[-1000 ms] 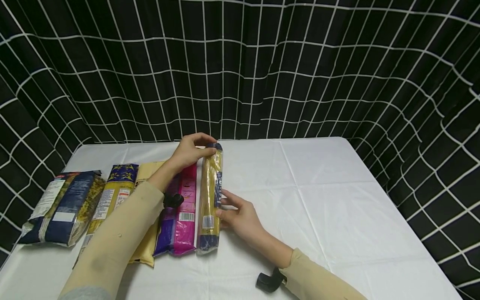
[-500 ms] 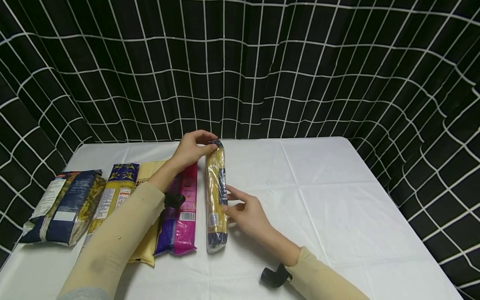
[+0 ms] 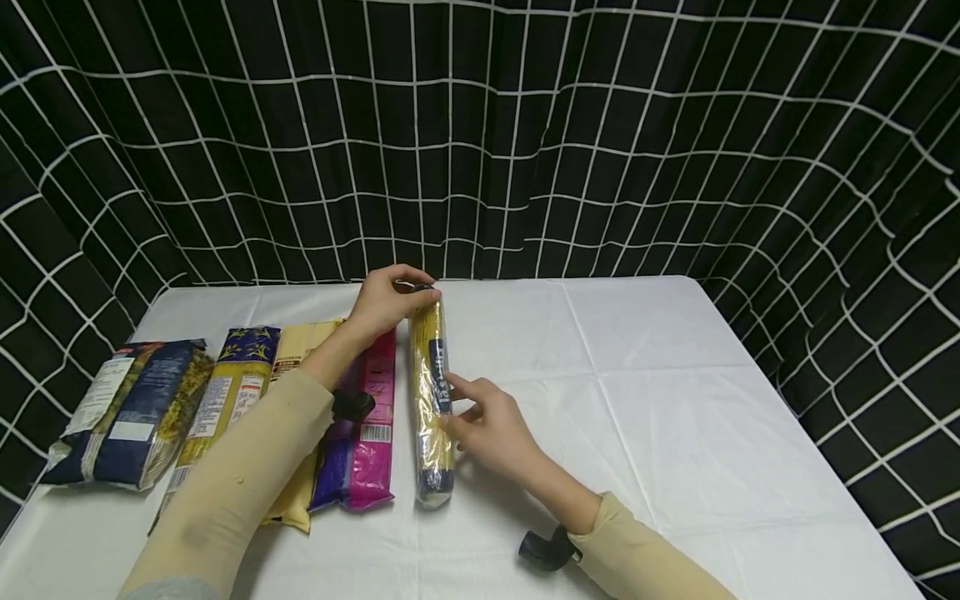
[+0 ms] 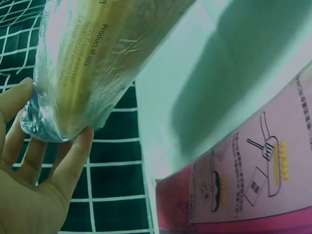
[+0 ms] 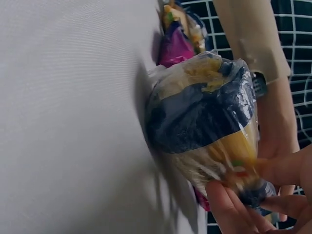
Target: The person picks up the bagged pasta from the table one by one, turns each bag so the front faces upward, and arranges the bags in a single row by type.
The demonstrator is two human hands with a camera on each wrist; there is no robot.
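A long clear-plastic pack of spaghetti (image 3: pixel 429 375) with dark blue ends stands out from the white table, held at both ends of its length. My left hand (image 3: pixel 384 304) grips its far end between thumb and fingers. On its right side, nearer me, my right hand (image 3: pixel 491 427) holds the edge with thumb and fingertips. In the left wrist view small print shows on the spaghetti pack (image 4: pixel 97 53). In the right wrist view the near end of the spaghetti pack (image 5: pixel 195 117) looks raised a little off the cloth, though contact there is hard to judge.
Left of the pack lies a pink and purple packet (image 3: pixel 371 467). Beyond it are a pale yellow packet (image 3: pixel 300 337), a blue-topped pasta packet (image 3: pixel 247 350) and a dark blue pasta bag (image 3: pixel 138 417). A black gridded curtain (image 3: pixel 480 150) surrounds the white table (image 3: pixel 637 375).
The spaghetti pack has shifted slightly right, away from the pink packet, and rolled so its blue label faces up more. Both hands have kept hold of it.
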